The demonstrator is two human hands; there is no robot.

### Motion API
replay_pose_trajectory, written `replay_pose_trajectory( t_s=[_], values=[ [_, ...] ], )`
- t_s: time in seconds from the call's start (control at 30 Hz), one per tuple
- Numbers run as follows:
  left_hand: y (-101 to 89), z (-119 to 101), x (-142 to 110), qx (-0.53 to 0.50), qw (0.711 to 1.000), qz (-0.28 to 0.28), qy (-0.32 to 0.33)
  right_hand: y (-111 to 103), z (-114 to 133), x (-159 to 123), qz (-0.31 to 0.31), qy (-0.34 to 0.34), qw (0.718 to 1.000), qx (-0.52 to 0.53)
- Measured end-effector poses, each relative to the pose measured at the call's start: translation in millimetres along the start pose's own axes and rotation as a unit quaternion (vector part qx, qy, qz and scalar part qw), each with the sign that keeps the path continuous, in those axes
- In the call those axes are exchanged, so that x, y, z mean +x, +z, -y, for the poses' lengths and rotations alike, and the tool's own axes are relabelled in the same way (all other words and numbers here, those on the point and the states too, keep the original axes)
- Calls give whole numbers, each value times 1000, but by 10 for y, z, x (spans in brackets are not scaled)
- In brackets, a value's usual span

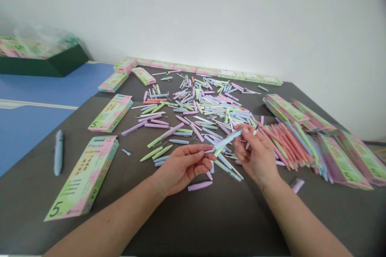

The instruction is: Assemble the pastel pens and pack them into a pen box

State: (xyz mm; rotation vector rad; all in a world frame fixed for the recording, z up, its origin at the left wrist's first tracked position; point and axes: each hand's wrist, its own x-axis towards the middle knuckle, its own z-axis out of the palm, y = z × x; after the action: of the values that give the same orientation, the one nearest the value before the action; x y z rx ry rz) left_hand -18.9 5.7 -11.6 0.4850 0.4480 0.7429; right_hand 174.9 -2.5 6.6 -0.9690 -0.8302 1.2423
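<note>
A light blue pen piece (226,141) is held in the air between my two hands, slanting up to the right. My left hand (186,165) pinches its thin lower left end between thumb and fingers. At its upper right end, my right hand (255,151) is closed on the piece, and a thin white stick with a dark tip (255,131) also pokes out between those fingers. Beneath and beyond both hands spreads a pile of loose pen parts (193,104) in purple, green, blue and white. A purple barrel (200,186) lies just below my left hand.
To the right lie a row of coral, green and blue pens (286,144) and filled packs (343,160). Printed boxes (81,178) line the left side and back edge. A blue pen (58,152) lies far left. A green tray (42,66) stands on the blue table (39,128).
</note>
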Motion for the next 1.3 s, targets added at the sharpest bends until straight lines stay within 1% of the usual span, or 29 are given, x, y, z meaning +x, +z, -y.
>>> replay_pose_trajectory(
  t_s=[0.13,0.33,0.6,0.8,1.07,1.17,1.3],
  values=[
    [7,-4,-13,13,1000,-11,2,-5,3,10,2,15,1000,8],
    [7,12,-8,26,999,-27,8,8,-20,6,5,16,1000,-18],
    [-8,23,29,37,998,-52,12,18,-43,-43,11,-33,997,-64],
    [-21,25,44,59,996,-68,0,21,-67,-70,21,-46,993,-106],
    [-38,28,57,110,991,-81,-11,20,-98,-95,45,-55,990,-123],
    [-37,17,56,115,990,-86,-9,14,-67,-78,18,-63,990,-128],
    [-29,-1,51,120,989,-91,3,-20,13,12,-69,-98,989,-84]
  ],
)
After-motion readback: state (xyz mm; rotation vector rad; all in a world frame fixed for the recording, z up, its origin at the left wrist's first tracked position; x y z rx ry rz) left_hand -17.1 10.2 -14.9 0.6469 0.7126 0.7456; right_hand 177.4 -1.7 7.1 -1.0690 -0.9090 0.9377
